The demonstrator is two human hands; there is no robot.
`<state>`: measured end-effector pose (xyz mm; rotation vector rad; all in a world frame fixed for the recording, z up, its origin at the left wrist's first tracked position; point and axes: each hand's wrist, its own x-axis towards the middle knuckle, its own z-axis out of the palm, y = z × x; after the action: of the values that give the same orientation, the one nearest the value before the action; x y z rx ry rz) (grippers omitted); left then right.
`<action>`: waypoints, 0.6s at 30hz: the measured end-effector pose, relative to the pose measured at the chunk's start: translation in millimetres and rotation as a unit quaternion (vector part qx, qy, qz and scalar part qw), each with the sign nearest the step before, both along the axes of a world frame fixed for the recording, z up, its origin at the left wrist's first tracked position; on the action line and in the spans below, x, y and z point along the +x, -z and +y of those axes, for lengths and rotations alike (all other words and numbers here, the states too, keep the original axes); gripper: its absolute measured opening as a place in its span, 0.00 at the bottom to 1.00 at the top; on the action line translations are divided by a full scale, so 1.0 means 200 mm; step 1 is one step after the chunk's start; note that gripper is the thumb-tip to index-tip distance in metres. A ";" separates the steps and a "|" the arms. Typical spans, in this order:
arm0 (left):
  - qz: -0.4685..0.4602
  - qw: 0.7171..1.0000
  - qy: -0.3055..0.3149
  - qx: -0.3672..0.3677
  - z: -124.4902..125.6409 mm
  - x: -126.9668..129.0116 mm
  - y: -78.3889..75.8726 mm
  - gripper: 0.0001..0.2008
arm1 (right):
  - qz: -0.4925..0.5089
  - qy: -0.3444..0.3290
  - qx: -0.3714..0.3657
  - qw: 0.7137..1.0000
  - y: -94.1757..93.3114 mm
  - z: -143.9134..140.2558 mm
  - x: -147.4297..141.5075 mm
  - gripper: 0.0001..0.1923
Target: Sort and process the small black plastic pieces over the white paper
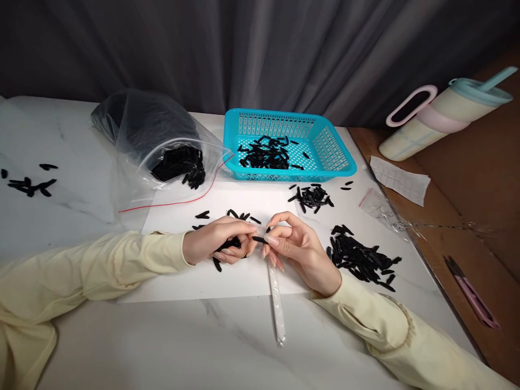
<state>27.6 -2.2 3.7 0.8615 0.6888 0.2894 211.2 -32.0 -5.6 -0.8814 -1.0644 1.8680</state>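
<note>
Black pieces [227,245] are sitting bunched in the left hand [217,245]. One black piece [258,239] is being pinched by the right hand [294,250] — a narrow clear sleeve [276,300] is hanging below it onto the tabletop [182,336].

Both arms are covered by long sleeves of a pale, buttery yellow fabric, plain and without print or marking. The left sleeve [101,265] is loose and creased, with soft folds gathering toward the elbow and a narrow cuff ending at the wrist. The right sleeve [390,330] shows a gathered, elasticated band with a slight frill above the wrist, and the cloth puffs out behind it. The left hand [219,244] and right hand [303,252] are bare, without gloves. The fingernails are long and glossy.
</note>
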 end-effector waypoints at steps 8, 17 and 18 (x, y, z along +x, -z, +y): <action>-0.013 1.000 -0.013 0.002 0.00 -0.01 0.02 0.15 | 0.001 0.009 -0.003 1.000 -0.01 0.01 0.00 0.13; -0.011 1.000 -0.023 0.005 -0.01 0.00 0.01 0.11 | 0.022 0.006 -0.011 1.000 -0.01 0.01 0.01 0.09; -0.010 1.000 -0.024 0.007 -0.01 0.00 0.01 0.11 | 0.023 0.006 -0.012 1.000 -0.01 0.01 0.01 0.09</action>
<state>27.6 -3.3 1.9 0.8551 0.6894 0.3450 213.6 -30.2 -4.2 -0.8536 -1.0093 1.8859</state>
